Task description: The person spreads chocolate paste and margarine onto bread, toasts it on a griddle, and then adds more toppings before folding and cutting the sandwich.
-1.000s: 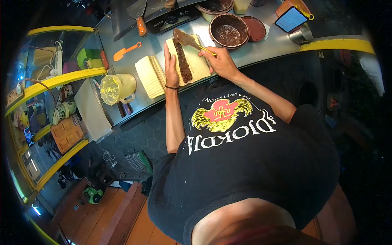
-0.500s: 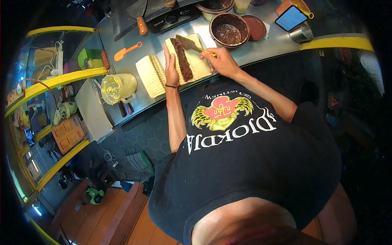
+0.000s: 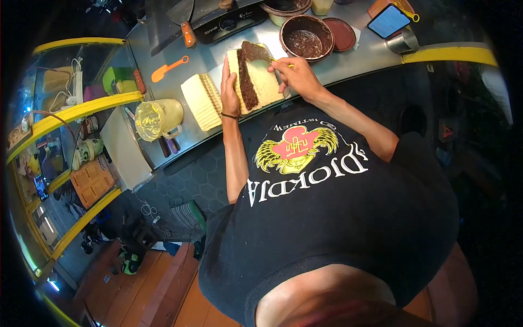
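Standing at the steel counter (image 3: 348, 60), looking down past my black shirt.

Left hand (image 3: 229, 92): lying flat, fingers straight and together, pressed along the left side of the bread slab (image 3: 265, 82). Nothing gripped; just bracing it. Dark band on that wrist.

Right hand (image 3: 297, 76): fingers curled shut round the yellow handle of the spreader (image 3: 256, 52). Its blade, coated brown, lies on the far end of the bread slab.

Bread slab sits near the counter's front edge, about mid-length, between my two hands. A dark strip of chocolate spread (image 3: 246, 79) runs lengthwise down its left part; the right part is bare and pale.

Just left of my left hand: a stack of pale bread slices (image 3: 200, 101), by the front edge. Further left, a jug covered with plastic (image 3: 157, 117). An orange spatula (image 3: 169, 68) lies towards the back-left.

Far side: a brown bowl of chocolate (image 3: 306, 37) with its lid (image 3: 341, 34) beside it, a black stove (image 3: 231, 24), and a phone (image 3: 388, 20) at the right end.
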